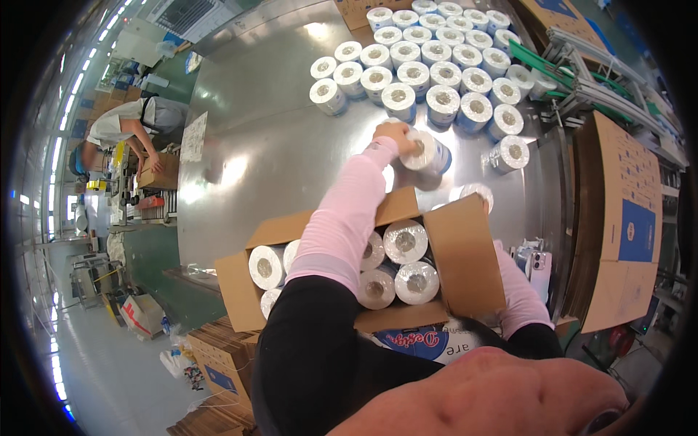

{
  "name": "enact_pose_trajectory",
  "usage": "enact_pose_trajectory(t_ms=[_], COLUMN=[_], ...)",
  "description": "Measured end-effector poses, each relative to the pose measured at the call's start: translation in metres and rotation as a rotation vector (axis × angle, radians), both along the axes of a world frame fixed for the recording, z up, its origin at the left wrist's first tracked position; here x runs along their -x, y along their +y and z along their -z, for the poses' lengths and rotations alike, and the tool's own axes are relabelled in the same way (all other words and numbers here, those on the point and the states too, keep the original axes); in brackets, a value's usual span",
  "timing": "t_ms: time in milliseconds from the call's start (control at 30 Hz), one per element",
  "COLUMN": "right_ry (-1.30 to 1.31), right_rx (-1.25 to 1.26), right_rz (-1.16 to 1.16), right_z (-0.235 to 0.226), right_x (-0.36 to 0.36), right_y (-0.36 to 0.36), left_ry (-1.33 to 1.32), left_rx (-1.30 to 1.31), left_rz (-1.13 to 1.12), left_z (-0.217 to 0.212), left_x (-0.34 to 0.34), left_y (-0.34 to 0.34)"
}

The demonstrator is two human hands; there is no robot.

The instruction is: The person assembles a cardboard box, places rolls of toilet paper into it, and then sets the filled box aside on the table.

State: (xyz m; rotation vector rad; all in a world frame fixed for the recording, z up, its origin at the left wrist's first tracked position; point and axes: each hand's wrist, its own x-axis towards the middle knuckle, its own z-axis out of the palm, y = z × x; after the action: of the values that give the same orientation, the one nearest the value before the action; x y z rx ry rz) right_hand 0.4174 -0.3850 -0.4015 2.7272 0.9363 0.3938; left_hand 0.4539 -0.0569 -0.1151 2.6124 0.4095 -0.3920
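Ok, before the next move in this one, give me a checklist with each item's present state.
1. Carton open at the top: ok, flaps apart.
2. Left hand at a wrapped roll: ok, touching it.
3. Left hand's grip firm: cannot tell.
4. Right hand clearly in view: not ok; the carton's right flap hides it, while the right forearm shows.
5. Carton's inside fully visible: not ok; rolls inside show, but the left forearm blocks part.
6. More rolls on the metal table: ok.
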Motion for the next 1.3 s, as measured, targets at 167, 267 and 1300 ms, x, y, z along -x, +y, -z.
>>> enact_pose_trajectory(t_ms=[167,267,1300], right_ry=[0.889,1.073,0.958], right_rx=[-0.954,-1.524,-0.817], right_rz=[0.301,0.193,-0.217], right_z=[-0.02,-0.15,-0.373], right_x=[-0.034,-0.05,0.112], right_y=[-0.06,-0.043,0.012], left_ry=[-0.484,-0.449,-0.228], left_rx=[0.973,1.701,0.485], left_rz=[-0.182,-0.12,-0.499], left_z=[-0.05,-0.146,-0.152], left_x=[0.056,0.142,0.541], left_y=[0.037,0.011,0.099])
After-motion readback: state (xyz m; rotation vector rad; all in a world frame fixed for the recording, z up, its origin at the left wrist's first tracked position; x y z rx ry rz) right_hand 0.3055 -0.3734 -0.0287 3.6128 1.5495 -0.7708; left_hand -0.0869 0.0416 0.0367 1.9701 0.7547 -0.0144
